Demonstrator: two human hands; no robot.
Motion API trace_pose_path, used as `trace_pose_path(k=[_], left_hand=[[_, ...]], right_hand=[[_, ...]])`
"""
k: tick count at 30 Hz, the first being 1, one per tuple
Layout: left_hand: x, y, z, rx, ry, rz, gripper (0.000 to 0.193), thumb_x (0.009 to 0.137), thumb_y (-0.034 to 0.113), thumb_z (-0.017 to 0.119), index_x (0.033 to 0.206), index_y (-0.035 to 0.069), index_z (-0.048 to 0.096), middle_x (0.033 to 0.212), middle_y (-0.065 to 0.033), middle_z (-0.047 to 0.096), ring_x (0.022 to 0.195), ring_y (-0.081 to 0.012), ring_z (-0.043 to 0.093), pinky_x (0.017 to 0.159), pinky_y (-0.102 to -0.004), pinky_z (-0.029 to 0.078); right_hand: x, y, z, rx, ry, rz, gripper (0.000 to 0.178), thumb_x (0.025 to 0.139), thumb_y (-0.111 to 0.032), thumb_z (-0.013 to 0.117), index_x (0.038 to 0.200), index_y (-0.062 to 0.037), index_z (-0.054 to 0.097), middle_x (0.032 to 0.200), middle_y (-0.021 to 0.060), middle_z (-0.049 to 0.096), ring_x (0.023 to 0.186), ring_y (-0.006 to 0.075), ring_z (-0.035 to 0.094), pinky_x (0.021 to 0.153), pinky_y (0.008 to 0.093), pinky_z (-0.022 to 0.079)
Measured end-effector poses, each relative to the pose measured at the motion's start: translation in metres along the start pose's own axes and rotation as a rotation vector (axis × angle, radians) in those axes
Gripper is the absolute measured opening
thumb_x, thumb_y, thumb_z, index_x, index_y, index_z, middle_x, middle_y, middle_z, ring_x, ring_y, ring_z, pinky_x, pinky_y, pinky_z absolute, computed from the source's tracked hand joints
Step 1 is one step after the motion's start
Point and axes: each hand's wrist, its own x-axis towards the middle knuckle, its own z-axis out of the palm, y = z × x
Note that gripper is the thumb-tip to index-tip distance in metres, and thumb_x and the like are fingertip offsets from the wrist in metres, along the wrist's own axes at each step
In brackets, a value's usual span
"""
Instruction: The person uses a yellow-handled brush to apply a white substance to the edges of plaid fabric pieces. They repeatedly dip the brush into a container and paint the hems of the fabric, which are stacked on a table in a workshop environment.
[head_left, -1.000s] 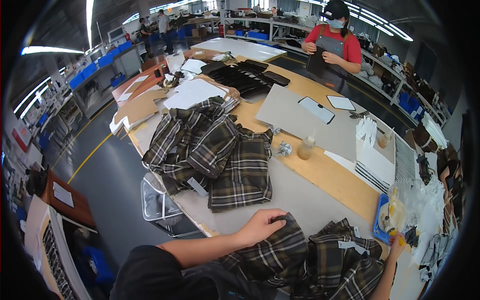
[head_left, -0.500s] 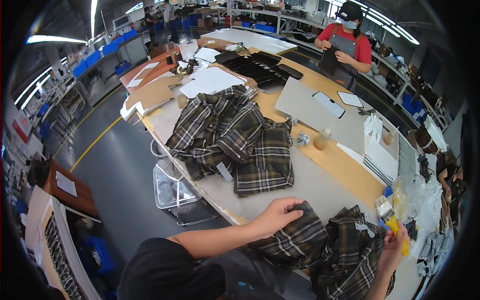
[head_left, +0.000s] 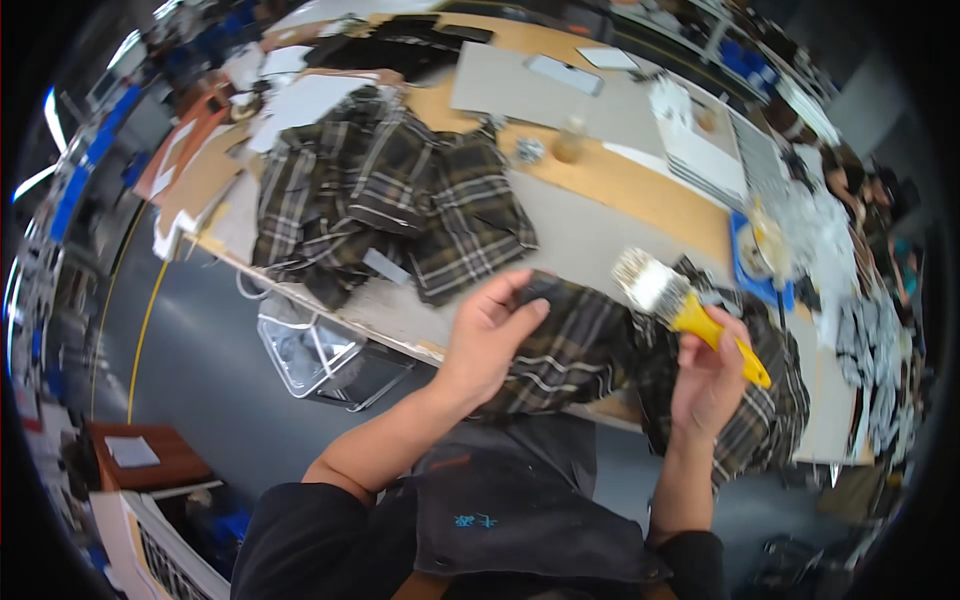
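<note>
My left hand [head_left: 490, 335] pinches the edge of a dark plaid cloth [head_left: 585, 345] between thumb and fingers. The cloth hangs over the near edge of the table. In my right hand [head_left: 708, 375] is a flat paintbrush [head_left: 690, 310] with a yellow handle, its pale, coated bristles pointing up and left. The brush is held above the cloth's right end, in front of a second, crumpled plaid bundle [head_left: 765, 400]. Beyond my left hand lies a larger heap of plaid pieces [head_left: 390, 190] with a small pale tag.
A smeared pot [head_left: 762, 245] sits on a blue tray [head_left: 742, 270] at the right. Farther back are a jar [head_left: 570, 142], a crumpled foil ball [head_left: 529, 150], a grey board [head_left: 490, 85] and black pieces [head_left: 375, 45]. A metal-framed stool [head_left: 305, 345] stands left of the table edge.
My right hand has brought the brush leftward, from beside the pot toward the held cloth. The left hand keeps its pinch on the cloth. The view has tilted down, and the co-worker is out of it.
</note>
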Motion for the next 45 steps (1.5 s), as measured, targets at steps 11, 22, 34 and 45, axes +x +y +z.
trace_pose_path(k=[11, 22, 34, 45], left_hand=[[0.007, -0.014, 0.033, 0.204, -0.061, 0.156, 0.032, 0.085, -0.01, 0.052, 0.117, -0.008, 0.052, 0.11, -0.0077, 0.058, 0.104, -0.0114, 0.053, 0.092, -0.0248, 0.04], [0.013, -0.016, 0.033, 0.28, -0.087, 0.154, 0.037, 0.082, -0.012, 0.054, 0.119, -0.008, 0.051, 0.113, -0.0085, 0.056, 0.108, -0.0131, 0.051, 0.096, -0.0262, 0.038], [0.016, -0.017, 0.022, 0.226, -0.067, 0.059, 0.037, 0.081, -0.012, 0.056, 0.117, -0.008, 0.054, 0.114, -0.0097, 0.058, 0.106, -0.0134, 0.054, 0.093, -0.0262, 0.042], [0.017, -0.009, 0.018, 0.181, -0.032, -0.008, 0.034, 0.081, -0.012, 0.057, 0.115, -0.006, 0.056, 0.109, -0.0081, 0.061, 0.099, -0.0111, 0.056, 0.089, -0.0239, 0.044]], right_hand=[[-0.004, -0.008, 0.006, -0.27, -0.238, -0.086, 0.022, 0.087, -0.012, 0.054, 0.099, 0.0044, 0.061, 0.084, 0.0121, 0.06, 0.064, 0.0124, 0.057, 0.055, 0.0216, 0.045], [0.005, -0.009, 0.001, -0.442, -0.214, -0.282, 0.017, 0.081, -0.006, 0.057, 0.094, 0.0014, 0.065, 0.075, 0.0125, 0.062, 0.061, 0.0163, 0.059, 0.056, 0.0255, 0.046], [0.009, -0.011, 0.006, -0.538, -0.336, -0.246, 0.016, 0.079, -0.004, 0.057, 0.091, 0.0021, 0.066, 0.071, 0.0097, 0.062, 0.059, 0.0154, 0.057, 0.055, 0.0258, 0.046], [0.012, -0.014, 0.003, -0.565, -0.265, -0.255, 0.013, 0.077, -0.004, 0.059, 0.087, -0.0002, 0.065, 0.071, 0.0104, 0.061, 0.058, 0.019, 0.058, 0.055, 0.0273, 0.044]])
